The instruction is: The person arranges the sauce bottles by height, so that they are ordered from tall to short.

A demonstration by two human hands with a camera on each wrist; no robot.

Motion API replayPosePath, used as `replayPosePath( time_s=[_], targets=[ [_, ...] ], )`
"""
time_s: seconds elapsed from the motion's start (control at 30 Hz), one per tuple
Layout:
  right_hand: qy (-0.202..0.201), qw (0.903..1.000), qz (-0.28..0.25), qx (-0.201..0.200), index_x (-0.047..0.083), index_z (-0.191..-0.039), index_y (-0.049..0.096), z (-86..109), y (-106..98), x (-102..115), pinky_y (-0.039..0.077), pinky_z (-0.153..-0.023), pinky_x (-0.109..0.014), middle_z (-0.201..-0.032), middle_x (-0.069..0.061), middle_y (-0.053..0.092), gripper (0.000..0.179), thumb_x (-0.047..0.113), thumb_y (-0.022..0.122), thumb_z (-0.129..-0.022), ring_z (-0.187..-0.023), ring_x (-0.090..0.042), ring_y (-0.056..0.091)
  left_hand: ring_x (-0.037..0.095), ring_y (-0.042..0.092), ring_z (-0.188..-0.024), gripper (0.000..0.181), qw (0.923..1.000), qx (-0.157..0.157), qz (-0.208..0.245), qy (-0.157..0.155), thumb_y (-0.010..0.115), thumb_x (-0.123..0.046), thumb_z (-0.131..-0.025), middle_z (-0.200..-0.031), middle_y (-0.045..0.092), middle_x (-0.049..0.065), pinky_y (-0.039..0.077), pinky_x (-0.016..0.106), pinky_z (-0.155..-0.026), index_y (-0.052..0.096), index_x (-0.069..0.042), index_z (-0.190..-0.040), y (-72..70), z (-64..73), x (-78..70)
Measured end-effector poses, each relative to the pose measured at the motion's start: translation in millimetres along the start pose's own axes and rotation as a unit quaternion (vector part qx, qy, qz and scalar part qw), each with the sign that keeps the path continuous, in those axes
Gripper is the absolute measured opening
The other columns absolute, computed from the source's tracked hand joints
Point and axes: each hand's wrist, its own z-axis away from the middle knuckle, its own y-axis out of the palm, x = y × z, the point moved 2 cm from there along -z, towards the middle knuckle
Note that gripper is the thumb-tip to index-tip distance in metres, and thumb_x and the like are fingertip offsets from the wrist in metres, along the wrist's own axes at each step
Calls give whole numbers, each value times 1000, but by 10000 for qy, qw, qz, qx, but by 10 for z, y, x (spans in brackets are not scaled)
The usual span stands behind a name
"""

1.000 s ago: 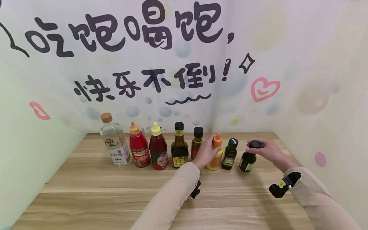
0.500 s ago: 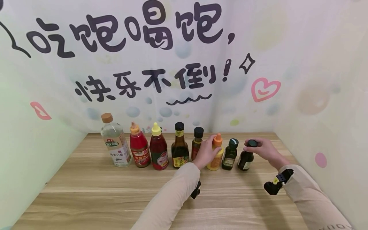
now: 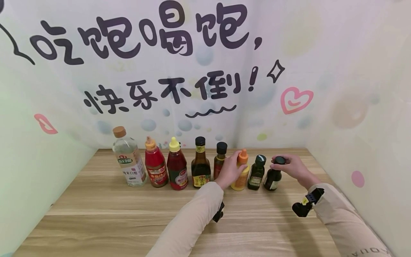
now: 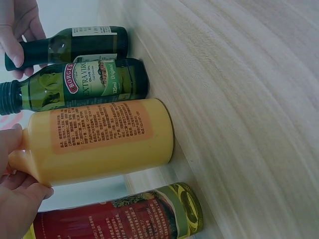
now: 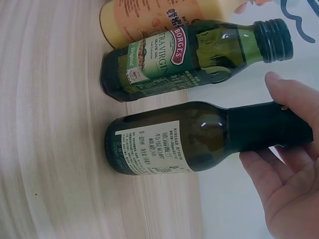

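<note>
In the head view, my left hand (image 3: 230, 169) holds a yellow squeeze bottle (image 4: 99, 142) with an orange cap (image 3: 243, 156) by its neck. The bottle stands upright on the table. My right hand (image 3: 295, 169) grips a dark olive oil bottle (image 5: 159, 142) around its dark green neck, at the right end of the row. Between the two stands a square green Borges olive oil bottle (image 5: 174, 59), close beside the dark one. Left of the squeeze bottle, partly behind my left hand, is a red-labelled bottle (image 4: 114, 216) with a black cap.
Further left along the row stand a dark sauce bottle (image 3: 200, 164), a dark red bottle with a yellow tip (image 3: 177, 169), a red ketchup bottle (image 3: 155, 166) and a tall clear vinegar bottle (image 3: 130, 162). The wooden table (image 3: 128, 221) extends in front; a printed cloth (image 3: 154, 125) hangs behind.
My right hand has moved the dark olive oil bottle slightly left, nearer the green Borges bottle. The left hand has stayed on the squeeze bottle.
</note>
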Motion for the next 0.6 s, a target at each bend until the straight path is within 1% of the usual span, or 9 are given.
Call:
replayPosePath(
  time_s=[0.37, 0.6],
  targets=[
    [15, 9999, -112, -13, -5, -117, 52, -8, 12, -42, 42, -84, -46, -115, -25, 52, 49, 26, 65, -81, -101, -33, 53, 20, 57, -98, 44, 10000, 5, 81, -14, 63, -11, -82, -112, 58, 11, 46, 30, -83, 45, -5, -122, 11, -5, 6],
    [-12, 9997, -189, 159, -7, -120, 48, -39, 44, -36, 40, -87, -47, -115, -26, 52, 51, 25, 62, -83, -103, -34, 52, 20, 57, -99, 45, 9999, 65, 59, -53, 62, -12, -83, -113, 57, 11, 46, 30, -83, 43, -4, -124, 3, -12, 9]
  ],
)
